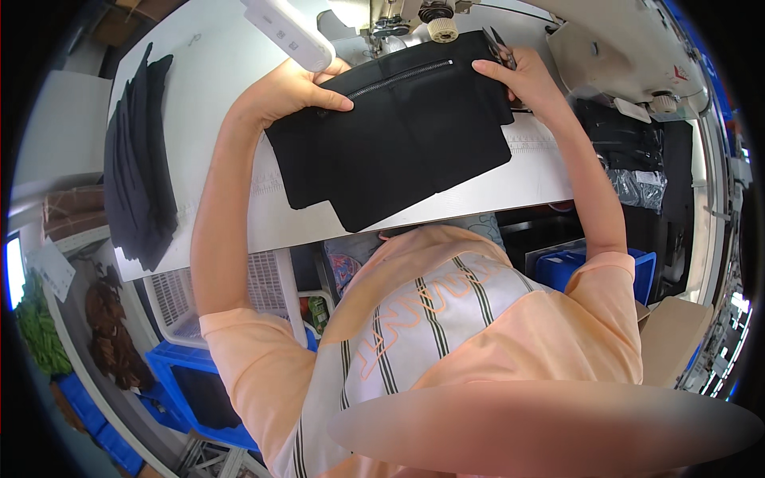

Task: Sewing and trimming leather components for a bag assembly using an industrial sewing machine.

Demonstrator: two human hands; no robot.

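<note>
A black fabric piece (398,135) with a sewn-in zipper (402,77) lies on the white sewing table (223,95), its far edge under the sewing machine (382,20). My left hand (299,88) presses the left end of the zipper edge, fingers flat on the cloth. My right hand (522,72) holds the right upper corner of the fabric and also has small snips (500,46) tucked in its fingers.
A stack of dark fabric pieces (139,159) lies at the table's left. A second machine (621,56) stands at the right with black cloth below it. White basket (179,299) and blue crates (191,390) sit under the table.
</note>
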